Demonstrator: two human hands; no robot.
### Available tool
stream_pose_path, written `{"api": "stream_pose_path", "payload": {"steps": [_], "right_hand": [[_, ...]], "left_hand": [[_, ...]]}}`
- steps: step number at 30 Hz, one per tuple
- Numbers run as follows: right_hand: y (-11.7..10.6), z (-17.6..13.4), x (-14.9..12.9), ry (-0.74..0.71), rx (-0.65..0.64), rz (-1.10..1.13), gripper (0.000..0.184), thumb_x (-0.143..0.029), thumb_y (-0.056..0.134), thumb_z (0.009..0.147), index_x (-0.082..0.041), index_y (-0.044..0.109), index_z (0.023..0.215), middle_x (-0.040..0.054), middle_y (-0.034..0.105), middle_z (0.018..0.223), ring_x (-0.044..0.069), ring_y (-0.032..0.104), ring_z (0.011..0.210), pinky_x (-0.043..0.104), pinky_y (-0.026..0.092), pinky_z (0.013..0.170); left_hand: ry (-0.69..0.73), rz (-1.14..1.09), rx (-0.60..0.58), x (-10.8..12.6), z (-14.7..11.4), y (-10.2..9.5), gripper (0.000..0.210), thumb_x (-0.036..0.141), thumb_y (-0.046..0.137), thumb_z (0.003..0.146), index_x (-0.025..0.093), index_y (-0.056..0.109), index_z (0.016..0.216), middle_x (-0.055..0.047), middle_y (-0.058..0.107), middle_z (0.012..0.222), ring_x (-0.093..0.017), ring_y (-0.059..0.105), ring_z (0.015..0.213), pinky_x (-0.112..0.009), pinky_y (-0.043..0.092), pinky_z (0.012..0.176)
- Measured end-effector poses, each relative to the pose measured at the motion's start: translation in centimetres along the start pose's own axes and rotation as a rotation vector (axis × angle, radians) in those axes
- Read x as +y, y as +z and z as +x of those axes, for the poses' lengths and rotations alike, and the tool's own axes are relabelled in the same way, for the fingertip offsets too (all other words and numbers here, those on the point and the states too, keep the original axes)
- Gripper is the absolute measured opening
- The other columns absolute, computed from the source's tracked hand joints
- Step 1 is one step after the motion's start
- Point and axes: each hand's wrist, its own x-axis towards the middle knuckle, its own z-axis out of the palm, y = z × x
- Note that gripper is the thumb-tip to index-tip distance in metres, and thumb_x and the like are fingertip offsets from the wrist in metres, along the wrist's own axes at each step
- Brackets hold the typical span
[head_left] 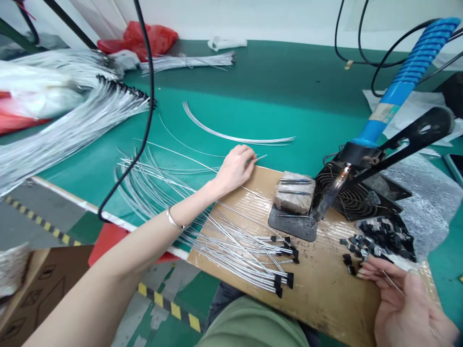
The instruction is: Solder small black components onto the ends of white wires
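My left hand (235, 166) reaches across to the far edge of the brown board, fingers closed around thin white wire, whose tip pokes out past the fingertips. In my right hand (407, 301), at the lower right, a thin metal rod (393, 283) is held; its kind is not clear. The fingertips of that hand are at a scatter of small black pieces (356, 246). Between the hands, white wires (235, 250) with black ends (284, 279) lie across the board (325, 299). A separate bundle of white wires (231, 136) rests on the green mat beyond my left hand.
A blue-handled soldering iron (401, 91) leans down in its stand over a black fan (347, 193). Beside it, a grey block (294, 193) carries several thin metal pins. A black cable (150, 82) hangs at left, near a large wire bundle (72, 130). Bubble wrap (430, 202) lies right.
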Motion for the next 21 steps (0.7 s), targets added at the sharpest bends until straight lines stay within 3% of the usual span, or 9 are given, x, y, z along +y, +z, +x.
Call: {"api": "stream_pose_path", "payload": {"steps": [5, 9, 11, 13, 17, 19, 21], "right_hand": [[-0.2, 0.1, 0.3, -0.026, -0.045, 0.032, 0.035, -0.048, 0.076, 0.089, -0.015, 0.078, 0.076, 0.0097, 0.080, 0.079, 0.022, 0.072, 0.062, 0.036, 0.059, 0.061], [-0.1, 0.0, 0.3, -0.054, -0.061, 0.043, 0.039, -0.049, 0.075, 0.093, -0.014, 0.079, 0.077, 0.0083, 0.081, 0.078, 0.018, 0.072, 0.059, 0.032, 0.059, 0.060], [-0.1, -0.1, 0.2, -0.060, -0.086, 0.053, 0.041, -0.052, 0.074, 0.095, -0.014, 0.080, 0.078, 0.0082, 0.081, 0.079, 0.018, 0.072, 0.060, 0.031, 0.060, 0.060], [-0.2, -0.4, 0.0, -0.074, -0.102, 0.064, 0.043, -0.053, 0.075, 0.095, -0.014, 0.081, 0.079, 0.0082, 0.081, 0.078, 0.018, 0.073, 0.060, 0.030, 0.060, 0.059], [-0.2, -1.3, -0.5, -0.088, -0.111, 0.065, 0.049, -0.060, 0.073, 0.096, -0.014, 0.081, 0.082, 0.0079, 0.080, 0.077, 0.018, 0.073, 0.060, 0.030, 0.060, 0.056], [-0.1, -1.8, -0.8, -0.084, -0.113, 0.053, 0.052, -0.063, 0.071, 0.098, -0.014, 0.081, 0.084, 0.0069, 0.079, 0.075, 0.017, 0.073, 0.060, 0.029, 0.060, 0.056], [-0.1, -2.2, -1.0, -0.090, -0.114, 0.036, 0.053, -0.064, 0.069, 0.099, -0.015, 0.081, 0.083, 0.0063, 0.078, 0.074, 0.016, 0.070, 0.058, 0.027, 0.059, 0.056]], "left_hand": [[-0.082, -0.129, 0.098, 3.4, -1.7, -2.5, 0.018, 0.019, 0.055, 0.101, 0.016, 0.069, 0.090, -0.003, 0.071, 0.072, -0.014, 0.062, 0.061, -0.027, 0.049, 0.061], [-0.079, -0.175, 0.126, 7.3, -3.9, -5.9, 0.018, 0.023, 0.062, 0.098, 0.016, 0.073, 0.086, -0.002, 0.074, 0.071, -0.013, 0.062, 0.061, -0.027, 0.045, 0.060], [-0.077, -0.180, 0.082, 9.0, -5.0, -7.5, 0.020, 0.024, 0.063, 0.096, 0.016, 0.074, 0.082, -0.001, 0.072, 0.067, -0.012, 0.058, 0.058, -0.028, 0.044, 0.062], [-0.110, -0.288, -0.086, 10.1, -5.7, -8.6, 0.022, 0.026, 0.064, 0.095, 0.017, 0.075, 0.079, 0.000, 0.070, 0.064, -0.011, 0.051, 0.053, -0.028, 0.040, 0.056], [-0.251, -0.678, -0.621, 11.1, -6.3, -9.2, 0.023, 0.031, 0.067, 0.090, 0.017, 0.073, 0.073, 0.001, 0.062, 0.057, -0.011, 0.045, 0.051, -0.024, 0.034, 0.048], [-0.317, -0.803, -0.747, 11.3, -6.5, -8.6, 0.022, 0.033, 0.070, 0.087, 0.016, 0.072, 0.073, 0.000, 0.063, 0.058, -0.011, 0.050, 0.053, -0.023, 0.037, 0.050], [-0.374, -0.877, -0.764, 11.5, -6.8, -7.8, 0.020, 0.032, 0.072, 0.085, 0.015, 0.072, 0.074, -0.001, 0.065, 0.060, -0.011, 0.052, 0.054, -0.023, 0.039, 0.052]]}}
